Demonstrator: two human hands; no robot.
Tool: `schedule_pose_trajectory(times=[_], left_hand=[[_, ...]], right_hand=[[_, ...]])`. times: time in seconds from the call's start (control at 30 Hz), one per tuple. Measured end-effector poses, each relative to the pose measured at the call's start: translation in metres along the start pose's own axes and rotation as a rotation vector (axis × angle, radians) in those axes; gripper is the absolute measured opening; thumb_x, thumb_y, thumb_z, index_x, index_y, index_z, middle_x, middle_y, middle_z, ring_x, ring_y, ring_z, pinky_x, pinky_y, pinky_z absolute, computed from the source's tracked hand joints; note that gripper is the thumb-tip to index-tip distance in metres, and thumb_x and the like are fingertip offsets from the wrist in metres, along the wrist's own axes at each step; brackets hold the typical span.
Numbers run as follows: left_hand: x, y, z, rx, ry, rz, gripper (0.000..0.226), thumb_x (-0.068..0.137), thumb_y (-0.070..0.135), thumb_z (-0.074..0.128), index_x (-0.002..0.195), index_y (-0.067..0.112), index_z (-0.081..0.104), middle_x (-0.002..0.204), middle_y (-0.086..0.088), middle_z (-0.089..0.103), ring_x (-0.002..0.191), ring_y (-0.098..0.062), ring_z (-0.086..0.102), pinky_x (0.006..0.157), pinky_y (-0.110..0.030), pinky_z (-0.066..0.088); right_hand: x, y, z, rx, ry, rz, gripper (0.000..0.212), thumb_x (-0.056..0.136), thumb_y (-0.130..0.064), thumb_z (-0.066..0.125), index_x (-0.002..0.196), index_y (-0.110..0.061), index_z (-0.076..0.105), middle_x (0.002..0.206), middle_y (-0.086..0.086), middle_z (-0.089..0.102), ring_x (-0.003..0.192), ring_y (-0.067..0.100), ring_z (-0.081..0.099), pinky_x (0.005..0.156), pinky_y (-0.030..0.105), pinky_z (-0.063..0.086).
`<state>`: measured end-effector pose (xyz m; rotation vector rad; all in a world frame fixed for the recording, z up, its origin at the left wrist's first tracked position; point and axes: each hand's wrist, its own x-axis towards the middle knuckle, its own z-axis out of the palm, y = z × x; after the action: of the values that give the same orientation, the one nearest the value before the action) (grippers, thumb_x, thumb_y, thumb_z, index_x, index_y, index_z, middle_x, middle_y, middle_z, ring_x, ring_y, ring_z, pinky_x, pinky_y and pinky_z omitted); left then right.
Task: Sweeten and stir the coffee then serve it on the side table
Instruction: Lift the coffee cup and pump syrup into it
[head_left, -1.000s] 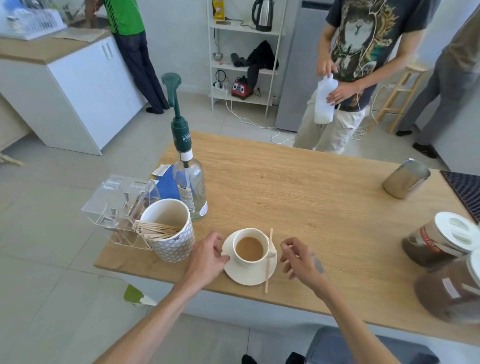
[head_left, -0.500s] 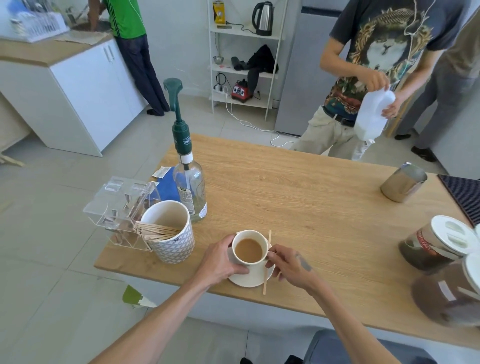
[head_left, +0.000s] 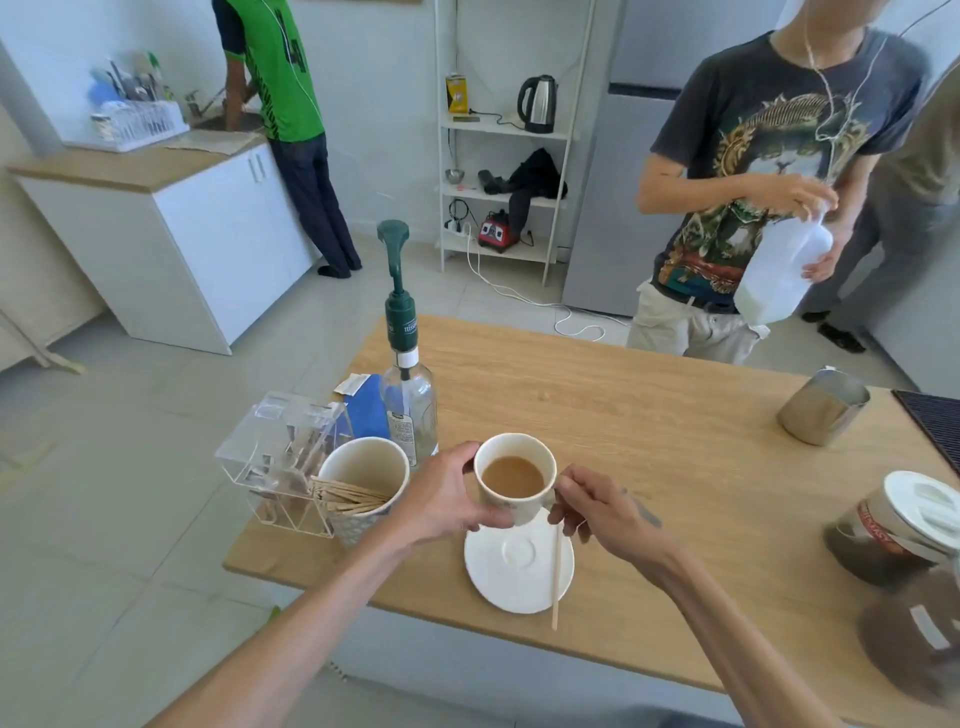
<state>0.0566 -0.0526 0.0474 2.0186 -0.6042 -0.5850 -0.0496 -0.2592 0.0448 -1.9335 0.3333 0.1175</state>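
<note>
Coffee cup (head_left: 515, 478) hangs above its saucer (head_left: 519, 564), our left hand (head_left: 447, 499) clamped on its wall, our right hand (head_left: 597, 506) pinching the handle. Stir stick (head_left: 557, 577) rests on the saucer, so stirring looks done; serving remains. Half a second ago the cup sat on the saucer.

White ceramic cup of milky coffee (head_left: 514, 480) gripped by left hand (head_left: 445, 499) and right hand (head_left: 597, 506), above round white saucer (head_left: 511, 571) with thin wooden stirrer (head_left: 557, 571), on light wooden worktop (head_left: 649, 441).
</note>
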Motion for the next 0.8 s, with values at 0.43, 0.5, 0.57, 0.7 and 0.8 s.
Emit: schedule_pose_trajectory(times=[0.43, 0.5, 0.57, 0.7, 0.8], left_hand=[[-0.018, 0.071, -0.119, -0.036, 0.027, 0.098, 0.063, 0.066, 0.019, 0.095, 0.121, 0.026, 0.066, 0.109, 0.007, 0.077, 0.077, -0.025, 0.075, 0.053, -0.040, 0.056], [-0.023, 0.073, -0.135, -0.010, 0.020, 0.115, 0.064, 0.067, 0.024, 0.094, 0.125, 0.028, 0.067, 0.117, 0.013, 0.075, 0.088, -0.030, 0.075, 0.067, -0.053, 0.060], [-0.029, 0.076, -0.154, 0.027, 0.027, 0.108, 0.059, 0.072, 0.026, 0.090, 0.127, 0.029, 0.067, 0.119, 0.015, 0.074, 0.079, -0.024, 0.075, 0.056, -0.041, 0.058], [-0.032, 0.090, -0.191, 0.014, 0.502, 0.181, 0.011, 0.087, 0.023, 0.078, 0.086, 0.013, 0.074, 0.070, 0.003, 0.074, 0.053, -0.011, 0.063, 0.046, -0.015, 0.042], [-0.014, 0.106, -0.211, 0.044, 0.681, 0.366, 0.008, 0.094, 0.019, 0.069, 0.092, 0.013, 0.072, 0.083, -0.006, 0.072, 0.070, -0.015, 0.069, 0.057, -0.028, 0.055]], right_hand=[[0.014, -0.127, 0.011, 0.064, 0.088, -0.141, 0.036, 0.104, -0.028, 0.043, 0.072, -0.020, 0.056, 0.067, -0.001, 0.065, 0.060, 0.012, 0.051, 0.057, 0.027, 0.041], [0.016, -0.138, 0.014, 0.066, 0.092, -0.144, 0.036, 0.104, -0.028, 0.043, 0.072, -0.020, 0.056, 0.067, -0.001, 0.065, 0.061, 0.013, 0.050, 0.058, 0.028, 0.040], [0.019, -0.147, 0.017, 0.066, 0.099, -0.154, 0.035, 0.104, -0.029, 0.042, 0.073, -0.019, 0.055, 0.068, -0.001, 0.064, 0.063, 0.013, 0.049, 0.059, 0.028, 0.040], [0.021, -0.160, 0.018, 0.073, 0.115, -0.171, 0.032, 0.104, -0.029, 0.042, 0.076, -0.018, 0.054, 0.067, 0.000, 0.064, 0.064, 0.014, 0.049, 0.059, 0.029, 0.039], [0.022, -0.165, 0.017, 0.073, 0.120, -0.189, 0.033, 0.104, -0.030, 0.042, 0.074, -0.019, 0.054, 0.068, 0.000, 0.064, 0.064, 0.014, 0.049, 0.060, 0.030, 0.039]])
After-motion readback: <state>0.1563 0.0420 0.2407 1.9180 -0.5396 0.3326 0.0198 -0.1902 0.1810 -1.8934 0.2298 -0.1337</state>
